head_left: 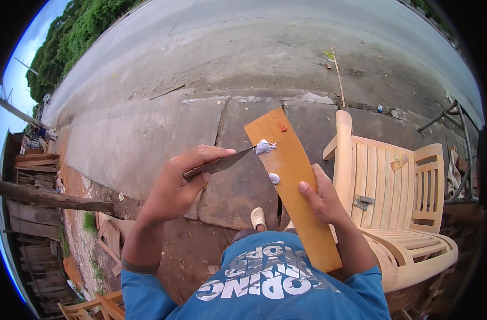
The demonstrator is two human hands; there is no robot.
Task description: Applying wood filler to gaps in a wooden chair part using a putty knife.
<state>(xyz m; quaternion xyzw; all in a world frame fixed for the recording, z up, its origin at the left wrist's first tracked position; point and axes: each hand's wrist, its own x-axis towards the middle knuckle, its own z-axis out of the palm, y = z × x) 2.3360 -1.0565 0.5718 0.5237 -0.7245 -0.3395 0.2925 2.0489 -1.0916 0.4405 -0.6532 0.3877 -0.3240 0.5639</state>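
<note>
My left hand (pixel 184 178) is closed round a flat metal putty knife (pixel 222 162), its blade slanting up to the right. The blade's tip meets a whitish-lilac dab of putty (pixel 263 146) on a wooden board (pixel 291 176). A second putty dab (pixel 274 178) sits lower, at the board's left edge, and a small orange-red dab (pixel 282 128) is near its top. My right hand (pixel 323 196) grips the board by its right edge, thumb on the face. The board is held tilted in front of my body, its lower end near my shirt.
A pale slatted wooden bench (pixel 379 176) stands on the right, with a small dark tool (pixel 364 202) on its slats. Stacked timber (pixel 35 213) and a log (pixel 51 198) are at the left. Concrete pavement (pixel 147 125) stretches ahead, with a thin stick (pixel 167 92) on it.
</note>
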